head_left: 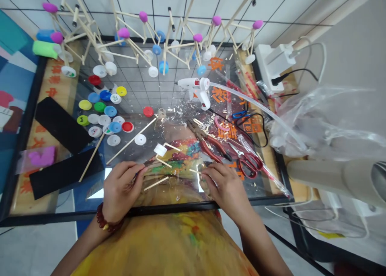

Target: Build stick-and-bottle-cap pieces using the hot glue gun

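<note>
My left hand (122, 189) is closed in a pinch, its fingertips close to a small white piece (160, 149) that has short wooden sticks (163, 162) against it. What lies between those fingertips is too small to make out. Across from it, my right hand (224, 185) pinches a short wooden stick (195, 171), whose free end points left. Another loose stick (156, 183) lies on the glossy tabletop between both hands. Beyond my right fingers rest red-handled pliers (208, 141) and red scissors (250, 165).
Stick figures with purple tips (123, 33) and cap feet line the back. Colourful bottle caps (110, 111), black strips (64, 125) and longer sticks (131, 141) lie left. A white glue gun (196, 89), its cord, a power strip (273, 65) and a plastic bag (289, 127) are right.
</note>
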A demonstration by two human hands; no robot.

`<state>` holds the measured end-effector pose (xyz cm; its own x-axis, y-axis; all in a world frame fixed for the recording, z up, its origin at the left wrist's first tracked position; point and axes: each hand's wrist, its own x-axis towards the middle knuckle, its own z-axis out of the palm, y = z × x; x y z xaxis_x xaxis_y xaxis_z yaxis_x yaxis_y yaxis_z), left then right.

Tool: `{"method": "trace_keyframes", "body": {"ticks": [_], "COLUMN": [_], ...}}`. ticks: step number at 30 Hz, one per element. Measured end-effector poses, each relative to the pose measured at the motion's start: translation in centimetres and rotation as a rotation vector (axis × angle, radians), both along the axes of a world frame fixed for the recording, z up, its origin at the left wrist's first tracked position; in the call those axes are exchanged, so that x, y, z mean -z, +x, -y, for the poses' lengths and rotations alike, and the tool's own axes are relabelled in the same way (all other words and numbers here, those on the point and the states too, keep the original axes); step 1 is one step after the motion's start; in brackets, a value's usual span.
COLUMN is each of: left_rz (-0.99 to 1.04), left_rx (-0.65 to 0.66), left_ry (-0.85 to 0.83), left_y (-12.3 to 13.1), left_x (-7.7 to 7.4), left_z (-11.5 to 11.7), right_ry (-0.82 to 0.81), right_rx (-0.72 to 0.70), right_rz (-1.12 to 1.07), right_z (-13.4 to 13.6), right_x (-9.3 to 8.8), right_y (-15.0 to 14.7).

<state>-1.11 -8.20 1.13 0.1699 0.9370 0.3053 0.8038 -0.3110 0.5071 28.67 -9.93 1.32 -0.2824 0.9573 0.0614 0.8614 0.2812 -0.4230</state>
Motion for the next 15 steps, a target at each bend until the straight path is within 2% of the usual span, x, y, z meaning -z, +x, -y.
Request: {"method": "trace_keyframes", "body": {"ticks": [3,7,15], "left_rz": [-0.004,0.008,0.027], "left_rx": [-0.018,0.005,0.059], "left_ry": [0.003,-0.035,-0.042], "left_y": [-0.3,-0.5,-0.2], "left_x": [0.0,0.2,0.4], "left_z": [0.7,1.5,2.0], "right_ry": [0.042,0.083,0.096], "right_rx": [-0.068,-0.218,-0.398], "right_rz": [0.05,0.01,0.075], "right_z": [-0.4,-1.4,-5.4], "right_x": [0.0,0.0,0.0], "right_y": [-0.5,-1.7,-3.0]}}
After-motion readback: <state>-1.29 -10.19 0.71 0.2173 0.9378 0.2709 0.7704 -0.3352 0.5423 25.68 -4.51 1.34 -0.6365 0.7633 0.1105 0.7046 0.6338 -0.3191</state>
